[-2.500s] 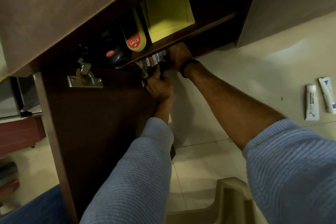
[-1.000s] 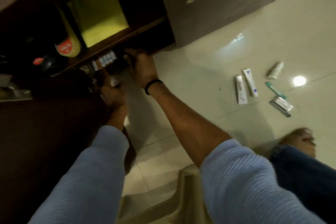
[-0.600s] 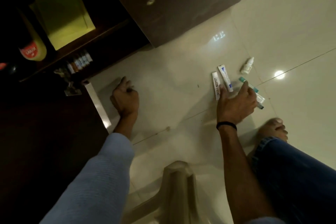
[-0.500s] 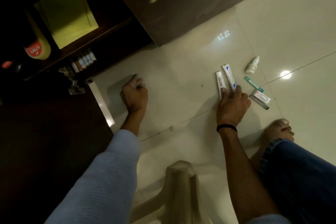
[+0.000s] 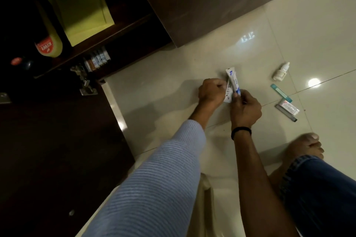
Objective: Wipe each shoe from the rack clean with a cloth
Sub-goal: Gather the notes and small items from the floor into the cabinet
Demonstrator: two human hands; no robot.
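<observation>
You have two tubes (image 5: 232,80) between your hands, low over the floor (image 5: 173,86), side by side and touching. Their long axis runs away from you, leaning slightly left at the far end, and the blue-printed tube's flat wide end points away. Your right hand (image 5: 245,108) pinches their near ends with curled fingers. Your left hand (image 5: 211,93) is a tight fist against the left tube's edge; you cannot tell whether it grips.

To the right, lying on the floor well apart from the tubes, are one white dropper bottle (image 5: 281,72), one teal strip (image 5: 281,93) and one flat packet (image 5: 289,107).

On the shelf (image 5: 115,31) at upper left stand one yellow-green sheet (image 5: 82,11), perhaps a cloth, and one yellow polish bottle (image 5: 49,44). Below the shelf is one row of small packs (image 5: 98,58), too dim to count.
</observation>
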